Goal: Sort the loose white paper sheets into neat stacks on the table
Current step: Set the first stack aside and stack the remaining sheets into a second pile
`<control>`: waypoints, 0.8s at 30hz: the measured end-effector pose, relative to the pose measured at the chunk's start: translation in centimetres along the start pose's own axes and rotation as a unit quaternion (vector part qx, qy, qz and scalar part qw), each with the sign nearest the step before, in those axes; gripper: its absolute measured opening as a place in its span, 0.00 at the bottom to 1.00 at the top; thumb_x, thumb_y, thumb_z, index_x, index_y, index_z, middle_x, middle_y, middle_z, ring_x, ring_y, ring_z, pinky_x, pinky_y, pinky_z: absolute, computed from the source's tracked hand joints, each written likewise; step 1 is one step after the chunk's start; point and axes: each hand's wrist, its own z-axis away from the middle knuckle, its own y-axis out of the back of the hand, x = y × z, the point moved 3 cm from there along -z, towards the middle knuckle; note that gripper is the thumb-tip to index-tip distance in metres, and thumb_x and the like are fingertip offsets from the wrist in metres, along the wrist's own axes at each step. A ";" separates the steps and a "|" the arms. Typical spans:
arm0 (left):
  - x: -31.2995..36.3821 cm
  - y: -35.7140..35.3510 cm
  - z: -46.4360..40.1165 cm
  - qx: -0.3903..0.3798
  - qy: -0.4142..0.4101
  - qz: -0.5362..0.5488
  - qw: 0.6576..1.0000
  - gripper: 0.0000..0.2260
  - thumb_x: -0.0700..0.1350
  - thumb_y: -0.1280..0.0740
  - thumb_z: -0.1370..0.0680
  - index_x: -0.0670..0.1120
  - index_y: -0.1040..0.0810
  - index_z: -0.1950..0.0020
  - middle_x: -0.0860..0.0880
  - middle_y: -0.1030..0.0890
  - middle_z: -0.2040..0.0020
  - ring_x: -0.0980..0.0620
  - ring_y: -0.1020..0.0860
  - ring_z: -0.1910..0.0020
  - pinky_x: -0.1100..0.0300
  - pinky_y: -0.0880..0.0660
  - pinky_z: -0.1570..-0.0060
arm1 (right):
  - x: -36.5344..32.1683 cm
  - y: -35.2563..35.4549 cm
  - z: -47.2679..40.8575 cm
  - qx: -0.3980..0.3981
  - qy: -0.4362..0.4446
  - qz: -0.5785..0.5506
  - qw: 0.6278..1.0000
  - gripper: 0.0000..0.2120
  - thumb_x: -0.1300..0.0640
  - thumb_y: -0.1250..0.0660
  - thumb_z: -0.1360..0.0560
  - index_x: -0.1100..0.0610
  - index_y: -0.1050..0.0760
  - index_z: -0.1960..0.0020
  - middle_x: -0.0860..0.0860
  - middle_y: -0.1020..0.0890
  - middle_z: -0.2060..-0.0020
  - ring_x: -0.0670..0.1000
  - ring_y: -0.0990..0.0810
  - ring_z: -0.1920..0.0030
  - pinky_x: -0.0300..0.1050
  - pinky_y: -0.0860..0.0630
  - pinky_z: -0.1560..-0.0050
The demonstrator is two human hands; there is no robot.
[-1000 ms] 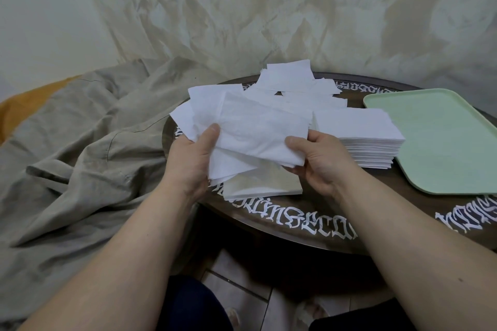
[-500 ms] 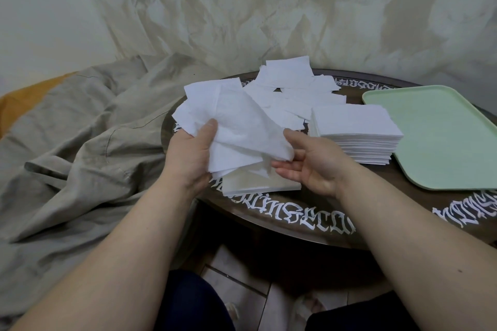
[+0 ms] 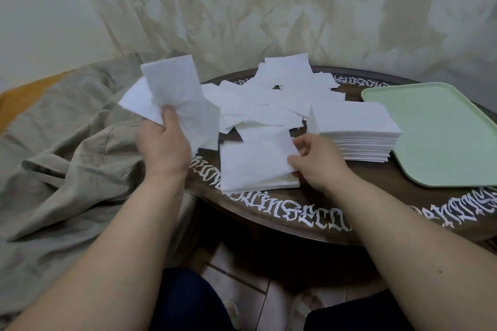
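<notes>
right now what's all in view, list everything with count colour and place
sheets in the left hand: a few, white, held up over the table's left edge
single sheet: one, white, on the small near stack, right hand pinching its right edge
small near stack: one, white, table's front edge
tall stack: one, white, beside the tray
loose sheets: many, white, scattered at the table's back
tray: one, pale green, table's right
table: one, dark brown with white lettering, centre
cloth: one, beige, left
left hand: one
right hand: one
</notes>
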 end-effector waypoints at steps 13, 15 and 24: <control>1.6 -2.2 3.4 -0.307 0.193 0.236 0.901 0.09 0.35 0.41 0.20 0.43 0.22 0.48 0.49 0.15 0.57 0.51 0.16 0.57 0.55 0.19 0.57 | -2.3 1.1 0.6 0.012 -0.032 -0.180 0.983 0.17 0.43 0.39 0.23 0.56 0.21 0.50 0.48 0.20 0.57 0.48 0.21 0.58 0.49 0.25 0.55; 1.8 -2.3 3.8 -0.343 0.221 0.249 0.878 0.09 0.35 0.41 0.20 0.41 0.22 0.46 0.47 0.15 0.56 0.50 0.16 0.57 0.56 0.19 0.59 | -2.3 0.3 0.9 -0.043 -0.105 -0.312 0.943 0.20 0.42 0.41 0.22 0.57 0.22 0.45 0.50 0.19 0.52 0.50 0.21 0.53 0.48 0.25 0.53; 1.0 -1.9 3.8 -0.347 0.285 0.237 0.862 0.15 0.35 0.41 0.21 0.37 0.27 0.34 0.40 0.19 0.43 0.46 0.18 0.52 0.54 0.19 0.56 | -3.0 0.5 1.0 -0.123 -0.172 -0.536 0.818 0.22 0.42 0.40 0.23 0.60 0.27 0.40 0.54 0.19 0.53 0.54 0.16 0.62 0.46 0.21 0.60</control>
